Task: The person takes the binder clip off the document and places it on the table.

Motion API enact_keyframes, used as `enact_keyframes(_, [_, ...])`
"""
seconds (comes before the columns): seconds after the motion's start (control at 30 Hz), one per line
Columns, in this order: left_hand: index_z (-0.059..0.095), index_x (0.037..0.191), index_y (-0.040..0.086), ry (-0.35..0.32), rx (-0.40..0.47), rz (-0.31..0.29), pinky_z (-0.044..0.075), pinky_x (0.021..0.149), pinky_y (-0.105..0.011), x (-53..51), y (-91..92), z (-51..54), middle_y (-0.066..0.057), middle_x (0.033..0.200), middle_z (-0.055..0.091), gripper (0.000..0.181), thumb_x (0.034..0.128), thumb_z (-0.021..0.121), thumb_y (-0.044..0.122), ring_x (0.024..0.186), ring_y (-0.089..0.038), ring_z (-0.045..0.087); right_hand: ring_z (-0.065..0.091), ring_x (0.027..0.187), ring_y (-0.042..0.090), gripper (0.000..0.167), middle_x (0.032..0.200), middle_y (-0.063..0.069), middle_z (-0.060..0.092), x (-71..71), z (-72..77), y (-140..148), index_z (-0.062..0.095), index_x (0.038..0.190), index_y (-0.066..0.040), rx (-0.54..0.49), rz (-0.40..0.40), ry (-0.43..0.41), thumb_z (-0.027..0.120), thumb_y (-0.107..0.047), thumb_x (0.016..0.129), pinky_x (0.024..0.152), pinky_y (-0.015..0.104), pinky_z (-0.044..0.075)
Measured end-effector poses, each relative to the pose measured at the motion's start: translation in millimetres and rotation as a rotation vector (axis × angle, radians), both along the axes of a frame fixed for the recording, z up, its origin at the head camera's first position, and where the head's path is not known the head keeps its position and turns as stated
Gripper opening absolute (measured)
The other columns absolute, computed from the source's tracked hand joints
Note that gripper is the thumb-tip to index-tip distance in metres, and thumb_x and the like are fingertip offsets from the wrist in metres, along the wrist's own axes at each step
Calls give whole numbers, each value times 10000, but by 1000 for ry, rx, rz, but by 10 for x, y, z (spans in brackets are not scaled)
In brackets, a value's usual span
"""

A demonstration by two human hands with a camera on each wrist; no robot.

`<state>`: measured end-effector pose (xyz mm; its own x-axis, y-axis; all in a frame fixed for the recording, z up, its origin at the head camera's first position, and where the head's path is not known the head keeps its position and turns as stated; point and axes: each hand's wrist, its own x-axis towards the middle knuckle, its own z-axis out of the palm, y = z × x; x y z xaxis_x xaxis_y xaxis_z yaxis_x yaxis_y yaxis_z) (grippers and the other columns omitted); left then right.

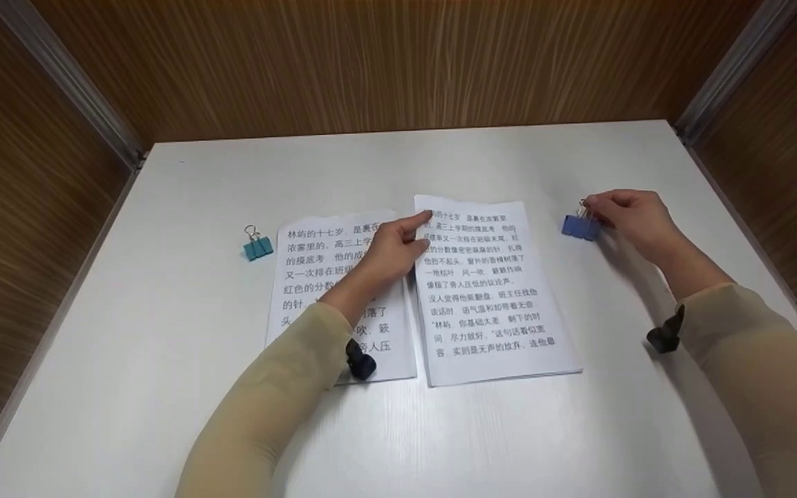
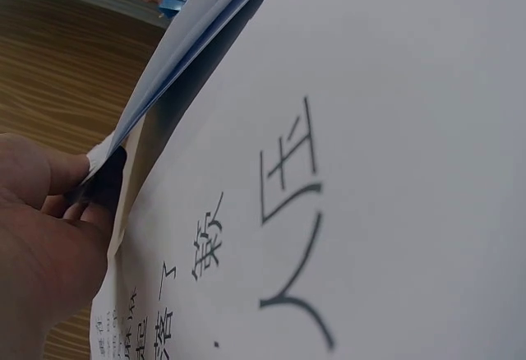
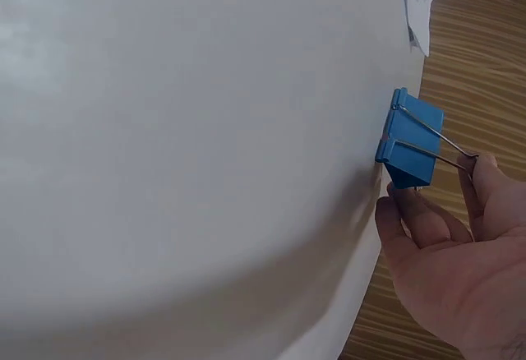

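At its upper left edge, the right-hand stack of printed sheets point(image 1: 488, 325) is pinched between the thumb and fingers of my left hand point(image 1: 391, 252). That edge stands raised in the left wrist view, above the other printed stack point(image 1: 336, 232). My left forearm crosses over this left stack and hides part of its text. To the right of both stacks, my right hand point(image 1: 637, 218) holds a blue binder clip point(image 3: 415, 138) by its wire handle. The clip's jaws have no paper between them.
A teal binder clip point(image 1: 258, 247) stands on the white table point(image 1: 163, 311) left of the stacks. Wood-grain panels point(image 1: 398, 69) enclose the table at the back and both sides.
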<state>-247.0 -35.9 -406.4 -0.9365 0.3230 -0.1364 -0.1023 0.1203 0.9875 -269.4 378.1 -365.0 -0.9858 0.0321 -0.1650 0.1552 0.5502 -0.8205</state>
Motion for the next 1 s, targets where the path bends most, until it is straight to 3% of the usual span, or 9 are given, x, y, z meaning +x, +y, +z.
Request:
enact_keyframes(0.27, [519,1585,216,4,-15,10,611,884,-291,5,51,15,-81,1433,669,576,1053,614,18,997,-190,757,604,1233,201,623,1419,129,626,12,15,3,638,1453,-65,56,-65,-52,604,-539,1050,1084,274,517])
enact_keyframes(0.4, [522,1581,204,-1,-35,5,603,897,-278,-3,76,26,-76,1481,636,575,1045,628,23,1003,-183,750,604,1252,200,650,1427,130,618,27,5,13,617,1478,-72,55,-84,-67,605,-554,1043,1109,314,506])
enact_keyframes(0.63, [503,1594,195,2,-129,-25,475,1097,-221,10,54,94,-56,1574,549,612,1022,697,101,1251,-128,633,547,1369,247,687,1523,141,562,73,51,-12,532,1563,-91,17,-91,-66,589,-547,1052,1156,353,465])
enact_keyframes(0.87, [468,1615,143,81,-251,-62,376,1215,-310,50,-50,305,-97,1603,516,644,1027,719,216,1439,-241,525,457,1486,354,746,1590,184,512,136,182,-179,486,1591,-70,132,-99,62,581,-572,1048,1199,496,417])
enact_keyframes(1.0, [458,1627,195,171,-412,-62,307,1264,-370,123,-166,417,-71,1662,439,643,1046,679,364,1533,-273,404,418,1499,420,721,1596,220,487,221,258,-360,515,1563,-41,259,-57,156,598,-543,1052,1207,581,375])
